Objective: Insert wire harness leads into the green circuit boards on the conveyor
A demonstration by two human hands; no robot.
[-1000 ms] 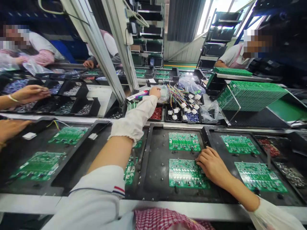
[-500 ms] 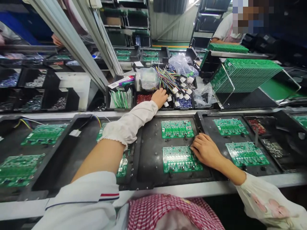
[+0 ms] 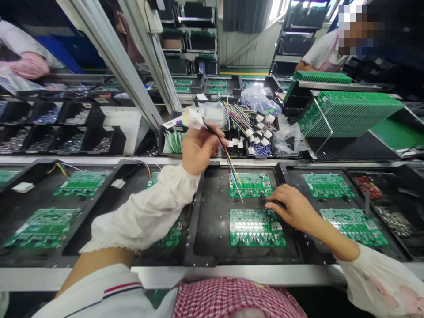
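Observation:
My left hand (image 3: 198, 150) is raised over the tray, its fingers closed on a wire harness (image 3: 228, 158). The harness has a white connector (image 3: 193, 118) at its upper end and thin coloured wires hanging down to bare tips. Below them, a green circuit board (image 3: 251, 184) lies at the back of the black tray (image 3: 210, 221). A second circuit board (image 3: 256, 227) sits in front of it. At the tray's right side, my right hand (image 3: 293, 205) has its fingers curled together between the two boards' right ends; whatever they hold is too small to name.
Behind the tray stand parts bins with a heap of wire harnesses (image 3: 243, 119) and blue components (image 3: 261, 149). A rack of upright green boards (image 3: 351, 115) stands at back right. Neighbouring trays hold more circuit boards (image 3: 327, 185). A metal post (image 3: 132, 66) rises at left; a co-worker (image 3: 321, 51) is beyond.
My left hand has lifted from the bins and come back toward me with a wire harness in its fingers. My right hand stays near the boards' right ends. The view has shifted slightly.

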